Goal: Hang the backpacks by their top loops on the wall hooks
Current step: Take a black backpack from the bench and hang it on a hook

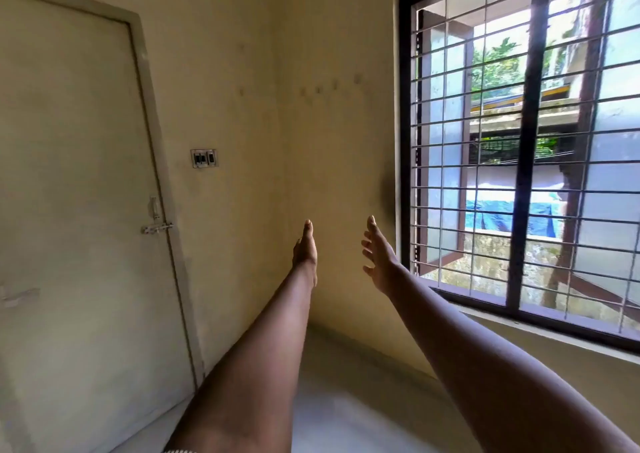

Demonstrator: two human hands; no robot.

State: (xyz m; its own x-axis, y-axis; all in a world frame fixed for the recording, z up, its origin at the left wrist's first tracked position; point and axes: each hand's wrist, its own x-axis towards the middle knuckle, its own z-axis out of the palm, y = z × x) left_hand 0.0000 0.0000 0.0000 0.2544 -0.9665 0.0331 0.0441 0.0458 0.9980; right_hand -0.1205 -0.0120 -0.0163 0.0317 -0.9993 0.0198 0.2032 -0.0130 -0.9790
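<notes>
Both my arms stretch forward into a room corner. My left hand [306, 249] is held edge-on with fingers straight and nothing in it. My right hand [377, 258] is beside it, fingers spread, also holding nothing. On the yellowish wall high above the hands sits a row of small wall hooks [330, 86], blurred, with two more small marks [241, 90] further left. No backpack is in view.
A closed pale door [76, 182] with a latch [156, 228] fills the left. A switch plate [204, 158] is on the wall beside it. A barred window [526, 147] takes up the right wall. Grey floor [346, 400] shows below.
</notes>
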